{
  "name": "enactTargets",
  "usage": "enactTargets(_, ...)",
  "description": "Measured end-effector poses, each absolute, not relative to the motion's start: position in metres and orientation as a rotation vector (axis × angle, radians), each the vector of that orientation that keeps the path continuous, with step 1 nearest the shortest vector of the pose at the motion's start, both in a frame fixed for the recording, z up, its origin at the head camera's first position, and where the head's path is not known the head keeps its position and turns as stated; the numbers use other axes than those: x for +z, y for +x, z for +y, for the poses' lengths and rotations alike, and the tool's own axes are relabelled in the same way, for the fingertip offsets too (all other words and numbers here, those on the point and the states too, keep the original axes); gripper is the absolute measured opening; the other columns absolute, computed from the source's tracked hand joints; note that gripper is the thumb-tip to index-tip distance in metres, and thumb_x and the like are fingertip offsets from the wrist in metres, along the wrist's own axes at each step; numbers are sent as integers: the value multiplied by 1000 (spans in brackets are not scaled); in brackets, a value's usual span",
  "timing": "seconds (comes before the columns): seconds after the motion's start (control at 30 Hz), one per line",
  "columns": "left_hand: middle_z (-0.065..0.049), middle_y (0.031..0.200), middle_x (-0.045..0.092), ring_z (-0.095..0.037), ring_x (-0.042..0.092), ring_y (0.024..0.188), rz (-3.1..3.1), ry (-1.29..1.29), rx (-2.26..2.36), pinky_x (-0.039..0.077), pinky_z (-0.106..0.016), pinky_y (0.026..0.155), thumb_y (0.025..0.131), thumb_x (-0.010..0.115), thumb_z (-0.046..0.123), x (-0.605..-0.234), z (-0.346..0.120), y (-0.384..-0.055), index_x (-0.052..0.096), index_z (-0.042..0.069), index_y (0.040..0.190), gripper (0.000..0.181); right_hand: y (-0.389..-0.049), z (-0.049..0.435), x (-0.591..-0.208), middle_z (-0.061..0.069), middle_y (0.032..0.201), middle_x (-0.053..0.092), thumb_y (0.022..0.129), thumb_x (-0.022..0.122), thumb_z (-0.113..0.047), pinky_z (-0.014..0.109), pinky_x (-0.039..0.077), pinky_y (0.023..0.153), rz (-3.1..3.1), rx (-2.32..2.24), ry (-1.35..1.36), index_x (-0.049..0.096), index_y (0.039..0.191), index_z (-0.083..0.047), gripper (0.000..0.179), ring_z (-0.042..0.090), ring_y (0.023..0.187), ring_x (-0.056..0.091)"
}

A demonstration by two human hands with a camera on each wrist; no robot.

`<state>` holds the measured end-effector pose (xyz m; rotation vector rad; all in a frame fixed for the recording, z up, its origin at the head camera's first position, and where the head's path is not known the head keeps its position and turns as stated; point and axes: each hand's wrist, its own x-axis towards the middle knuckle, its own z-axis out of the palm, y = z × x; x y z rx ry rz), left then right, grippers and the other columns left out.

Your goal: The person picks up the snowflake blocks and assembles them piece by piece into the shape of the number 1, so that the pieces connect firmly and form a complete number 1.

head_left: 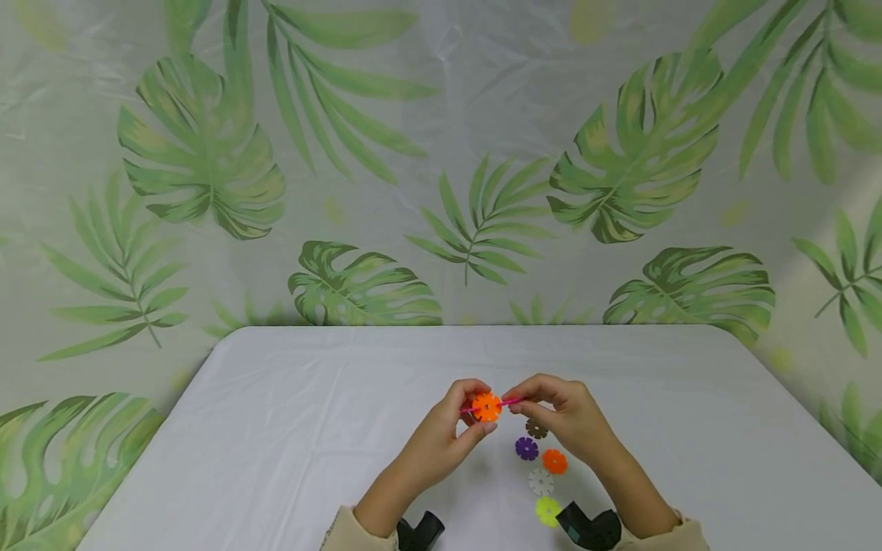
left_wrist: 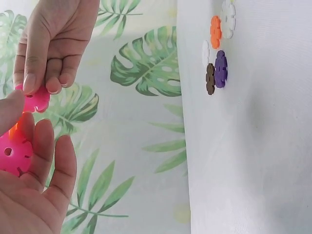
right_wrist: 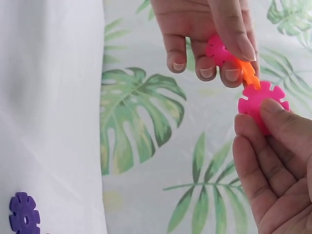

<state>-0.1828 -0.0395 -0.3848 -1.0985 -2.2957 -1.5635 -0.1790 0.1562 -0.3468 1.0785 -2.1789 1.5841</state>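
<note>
My left hand (head_left: pixel 444 432) holds an orange notched flower disc (head_left: pixel 487 408), its face toward the head camera. A pink flower disc (right_wrist: pixel 219 51) is joined to its left side, partly covered by the left fingers. Between thumb and fingertips, my right hand (head_left: pixel 568 413) pinches a second pink flower disc (right_wrist: pixel 253 105). This one meets the orange disc's right edge, standing edge-on in the head view; how deep the notches interlock, I cannot tell. Both hands are raised above the white table.
Below the right hand lie several loose flower discs: brown (head_left: pixel 537 428), purple (head_left: pixel 527 448), orange (head_left: pixel 554 461), whitish (head_left: pixel 540 482) and yellow (head_left: pixel 547 511). Black wrist devices (head_left: pixel 590 526) sit at both cuffs. A leaf-print sheet (head_left: pixel 372 191) hangs behind the white table (head_left: pixel 276 428).
</note>
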Motion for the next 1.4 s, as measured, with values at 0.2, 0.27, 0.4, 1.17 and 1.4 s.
enactTargets(0.2, -10, 96, 56, -17, 54, 82, -2294, -1099, -1532, 48, -23, 76, 84, 60, 2, -367, -39, -171, 41, -5, 112, 34, -178, 155, -347, 7, 75, 65, 76, 61, 15, 27, 47, 39, -2210, 1547, 1034, 65, 83, 3, 14, 9, 46, 51)
enactTargets(0.27, -14, 95, 56, -21, 54, 81, -2299, -1090, -1529, 48, -24, 76, 83, 60, -2, -357, -39, -165, 42, -8, 110, 33, -177, 155, -347, 8, 74, 65, 75, 62, 14, 26, 46, 39, -2215, 1527, 1027, 65, 82, 3, 14, 9, 46, 51)
enactTargets(0.4, -17, 95, 57, -24, 55, 82, -2306, -1077, -1527, 48, -26, 78, 83, 59, -5, -354, -38, -162, 42, -10, 108, 31, -177, 153, -347, 9, 72, 65, 74, 63, 15, 25, 45, 38, -2205, 1497, 1018, 66, 81, 2, 15, 8, 46, 50)
enactTargets(1.17, -1, 98, 58, -10, 56, 84, -2324, -1072, -1494, 48, -23, 77, 88, 59, 20, -388, -42, -185, 46, 4, 116, 35, -177, 157, -345, 12, 82, 60, 79, 61, 11, 26, 46, 40, -2238, 1497, 1113, 63, 89, 1, 15, 10, 52, 50)
enactTargets(1.4, 1, 110, 55, -10, 53, 90, -2333, -1020, -1410, 47, -23, 78, 85, 63, 21, -388, -43, -185, 52, 6, 115, 36, -178, 158, -347, 14, 72, 59, 81, 59, 10, 28, 48, 42, -2286, 1585, 1052, 60, 91, 3, 13, 12, 50, 51)
